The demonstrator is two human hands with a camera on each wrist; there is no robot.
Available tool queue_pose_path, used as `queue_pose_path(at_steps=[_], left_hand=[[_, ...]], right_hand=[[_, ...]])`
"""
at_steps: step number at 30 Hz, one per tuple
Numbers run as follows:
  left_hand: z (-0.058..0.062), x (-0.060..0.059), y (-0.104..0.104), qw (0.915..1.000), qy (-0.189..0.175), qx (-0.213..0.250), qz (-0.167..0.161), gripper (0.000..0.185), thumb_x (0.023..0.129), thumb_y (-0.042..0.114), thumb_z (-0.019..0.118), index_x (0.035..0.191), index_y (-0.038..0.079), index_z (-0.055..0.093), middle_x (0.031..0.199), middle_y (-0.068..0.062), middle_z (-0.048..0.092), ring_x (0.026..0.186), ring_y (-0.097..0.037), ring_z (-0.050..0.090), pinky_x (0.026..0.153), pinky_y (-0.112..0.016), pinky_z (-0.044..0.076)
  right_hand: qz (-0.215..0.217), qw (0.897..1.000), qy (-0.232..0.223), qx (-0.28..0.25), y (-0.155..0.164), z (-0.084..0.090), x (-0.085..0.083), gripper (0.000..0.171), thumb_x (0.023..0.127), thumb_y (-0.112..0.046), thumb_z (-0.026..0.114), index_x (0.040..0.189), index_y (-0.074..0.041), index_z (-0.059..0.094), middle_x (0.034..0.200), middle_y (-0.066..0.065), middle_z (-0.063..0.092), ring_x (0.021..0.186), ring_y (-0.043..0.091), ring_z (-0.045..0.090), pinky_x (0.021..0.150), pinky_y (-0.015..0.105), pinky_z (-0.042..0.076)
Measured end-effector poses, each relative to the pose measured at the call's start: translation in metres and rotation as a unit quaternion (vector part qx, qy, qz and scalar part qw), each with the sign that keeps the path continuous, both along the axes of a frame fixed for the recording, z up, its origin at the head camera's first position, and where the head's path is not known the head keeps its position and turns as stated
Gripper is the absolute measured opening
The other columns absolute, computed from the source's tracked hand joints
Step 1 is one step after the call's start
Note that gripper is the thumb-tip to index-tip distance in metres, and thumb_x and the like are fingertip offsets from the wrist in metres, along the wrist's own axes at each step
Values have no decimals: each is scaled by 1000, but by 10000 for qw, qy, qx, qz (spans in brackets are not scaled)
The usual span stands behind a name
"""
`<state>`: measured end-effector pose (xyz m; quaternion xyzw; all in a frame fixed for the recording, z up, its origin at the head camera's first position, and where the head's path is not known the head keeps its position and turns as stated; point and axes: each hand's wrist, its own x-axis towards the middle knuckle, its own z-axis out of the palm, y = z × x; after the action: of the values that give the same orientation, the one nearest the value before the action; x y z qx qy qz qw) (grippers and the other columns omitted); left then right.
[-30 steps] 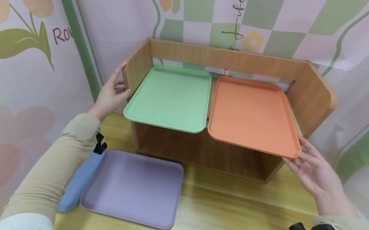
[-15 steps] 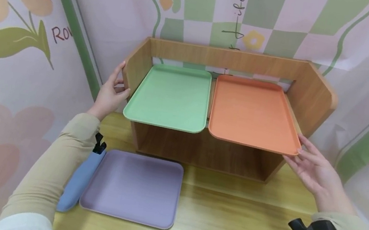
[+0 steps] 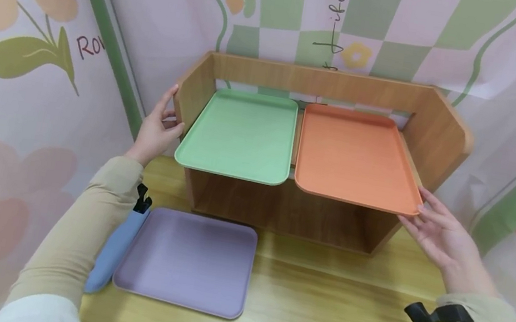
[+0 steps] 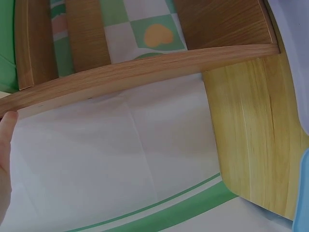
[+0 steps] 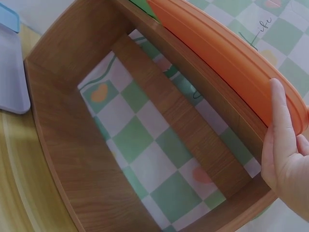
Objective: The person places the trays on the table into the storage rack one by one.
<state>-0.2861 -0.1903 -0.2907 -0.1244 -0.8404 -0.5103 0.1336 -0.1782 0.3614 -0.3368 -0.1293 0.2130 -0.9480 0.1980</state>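
A two-level wooden desk shelf (image 3: pixel 318 83) carries a green tray (image 3: pixel 241 136) on its upper left and an orange tray (image 3: pixel 357 157) on its upper right. Both trays lie flat, side by side, with their front edges jutting past the board. My left hand (image 3: pixel 157 131) holds the shelf's left side panel; its fingertip touches the wood edge in the left wrist view. At the orange tray's front right corner, my right hand (image 3: pixel 446 236) grips the rim, one finger (image 5: pixel 280 104) lying along its underside.
A purple tray (image 3: pixel 186 259) lies on the wooden table (image 3: pixel 341 309) before the shelf. Left of it, a blue tray (image 3: pixel 111 256) is partly covered by my left sleeve. The shelf's lower compartment (image 3: pixel 280 209) opens to the front. Patterned cloth (image 3: pixel 373 10) hangs close behind.
The orange tray has slid slightly backward on the shelf, and my right hand has moved with it. My left hand stays on the side panel, and the green tray stays put.
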Motion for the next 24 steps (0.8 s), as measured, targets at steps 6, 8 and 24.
queue_pose_path(at_steps=[6,8,24], left_hand=[[0,1,1,10000,-59,-41,37,81,93,5,55,148,48,14,131,-24,51,117,-38,56,95,-48,50],[-2,1,-1,9999,-84,-67,75,81,93,5,55,148,48,14,131,-24,51,117,-38,56,95,-48,50],[1,-1,1,9999,-42,-118,46,81,93,6,54,148,49,12,130,-24,51,116,-39,56,94,-49,50]], right_hand=[[-7,10000,46,55,0,0,0,46,97,12,21,129,0,52,122,23,56,110,37,57,98,46,49],[5,10000,65,62,-1,-1,0,45,97,12,22,129,0,52,123,23,56,111,37,57,98,46,49],[15,9999,108,2,1,-3,1,42,99,8,22,129,0,51,124,21,57,113,34,57,100,43,48]])
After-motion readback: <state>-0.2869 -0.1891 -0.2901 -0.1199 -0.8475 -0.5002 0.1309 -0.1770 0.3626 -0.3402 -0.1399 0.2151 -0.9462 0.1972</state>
